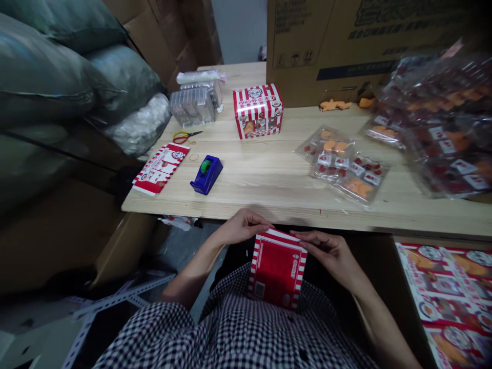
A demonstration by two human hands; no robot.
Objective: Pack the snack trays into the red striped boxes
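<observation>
A red carton with white-striped edges (277,269) is tilted in front of my body, just below the table's front edge. My left hand (246,225) pinches its upper left corner between thumb and fingers. At the upper right corner, my right hand (326,248) grips the same carton along its top edge. The side facing me is mostly plain red, with a barcode low on the left. What lies behind the carton is hidden.
On the wooden table (253,189) are a blue tape dispenser (207,175), scissors (185,137), flat cartons (161,169), a finished-looking striped box (258,111), clear cases (192,105) and blister packs (346,164). Packed boxes (449,297) stand lower right; a large cardboard box (330,46) stands behind.
</observation>
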